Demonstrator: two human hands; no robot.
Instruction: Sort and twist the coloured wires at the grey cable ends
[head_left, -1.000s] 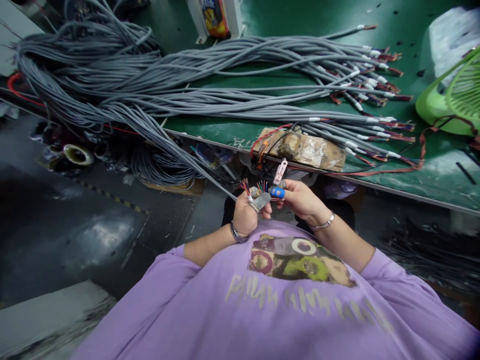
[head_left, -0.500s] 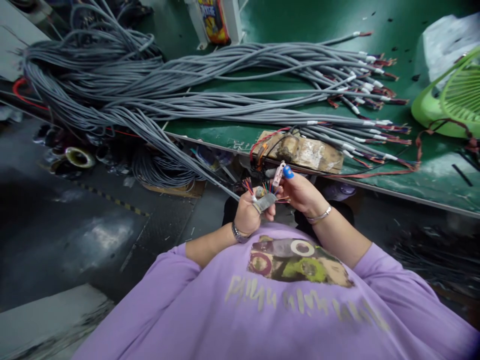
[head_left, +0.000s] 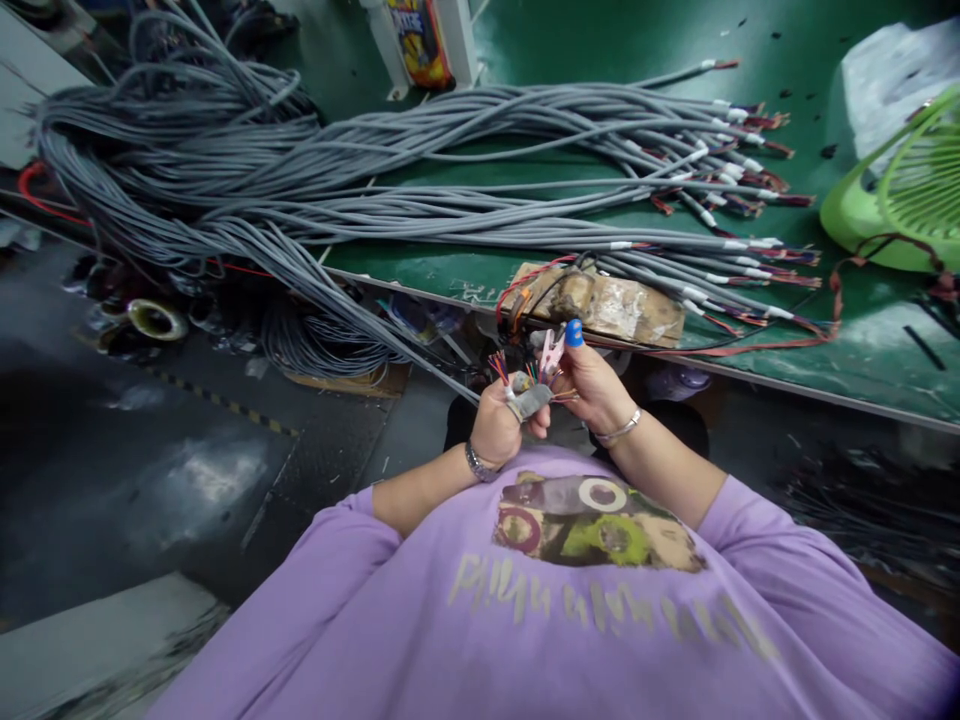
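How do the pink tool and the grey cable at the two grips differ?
Colour: the pink tool is pale pink; the grey cable is grey, with coloured wires at its end. Size: the pink tool is short, the grey cable long. Pose: the pink tool points upward in the right grip; the grey cable slopes down into the left grip. Both are held.

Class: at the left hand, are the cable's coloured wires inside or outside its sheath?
Outside at the tip: coloured wires splay past the white band beside the left hand.
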